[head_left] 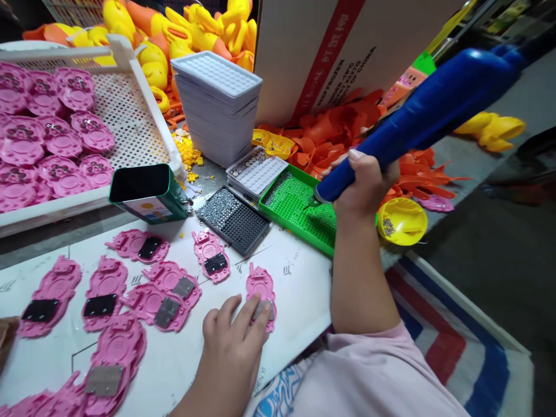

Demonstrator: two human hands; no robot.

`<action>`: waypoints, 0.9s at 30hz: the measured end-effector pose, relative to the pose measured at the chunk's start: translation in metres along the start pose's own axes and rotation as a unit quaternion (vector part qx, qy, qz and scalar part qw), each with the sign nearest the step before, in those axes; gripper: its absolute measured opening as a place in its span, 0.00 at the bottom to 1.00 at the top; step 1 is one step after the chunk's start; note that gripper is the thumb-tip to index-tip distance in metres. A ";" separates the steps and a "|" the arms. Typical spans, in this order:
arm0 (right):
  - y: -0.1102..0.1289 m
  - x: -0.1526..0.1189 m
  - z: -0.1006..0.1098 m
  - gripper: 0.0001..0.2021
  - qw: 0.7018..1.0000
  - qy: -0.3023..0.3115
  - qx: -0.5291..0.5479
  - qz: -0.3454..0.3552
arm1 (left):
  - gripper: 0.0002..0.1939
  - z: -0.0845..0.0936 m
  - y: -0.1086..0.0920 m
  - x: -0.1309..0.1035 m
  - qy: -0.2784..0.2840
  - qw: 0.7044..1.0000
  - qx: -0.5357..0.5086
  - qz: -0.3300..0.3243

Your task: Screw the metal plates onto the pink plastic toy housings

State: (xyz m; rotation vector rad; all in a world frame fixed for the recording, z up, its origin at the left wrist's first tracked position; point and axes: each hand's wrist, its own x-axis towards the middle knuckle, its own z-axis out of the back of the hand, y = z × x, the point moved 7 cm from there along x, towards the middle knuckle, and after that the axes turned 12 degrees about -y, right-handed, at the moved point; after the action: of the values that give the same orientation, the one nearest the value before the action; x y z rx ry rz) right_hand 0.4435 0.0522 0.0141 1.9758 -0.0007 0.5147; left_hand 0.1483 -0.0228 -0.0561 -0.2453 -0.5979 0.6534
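Observation:
My right hand (367,182) is wrapped round a blue electric screwdriver (403,116). Its tip (311,202) points down over a green perforated tray (293,214) that has small screws at its far end. On the white board, my left hand (234,336) lies palm down with fingers spread. Two of its fingertips touch a pink plastic casing (259,285) with a grey metal plate on it, partly hidden by the fingers. More pink casings lie to the left, among them one with a black plate (212,255) and a stacked one with a metal plate (113,353).
Beside the green tray sit a black screw tray (234,220), a dark green tin (143,191) and a yellow bowl (402,222). Behind are stacked white trays (217,107), a carton (299,52) and orange parts (334,130). A white crate (147,98) holds pink parts.

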 end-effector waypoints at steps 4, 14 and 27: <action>0.006 -0.004 -0.002 0.05 0.999 0.024 0.032 -0.002 | 0.17 0.000 0.000 0.000 -0.005 1.000 -0.012 0.008; -0.011 -0.002 -0.003 0.07 0.999 -0.015 -0.010 -0.030 | 0.17 -0.001 0.001 -0.001 0.001 1.000 -0.021 0.010; -0.010 -0.003 -0.006 0.07 1.000 -0.012 -0.017 -0.020 | 0.16 0.000 0.002 0.000 -0.004 0.999 -0.030 0.023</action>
State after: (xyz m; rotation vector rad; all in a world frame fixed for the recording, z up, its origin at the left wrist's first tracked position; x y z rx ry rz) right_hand 0.4407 0.0609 0.0063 1.9453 0.0160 0.4617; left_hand 0.1471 -0.0217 -0.0569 -0.3130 -0.6216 0.6827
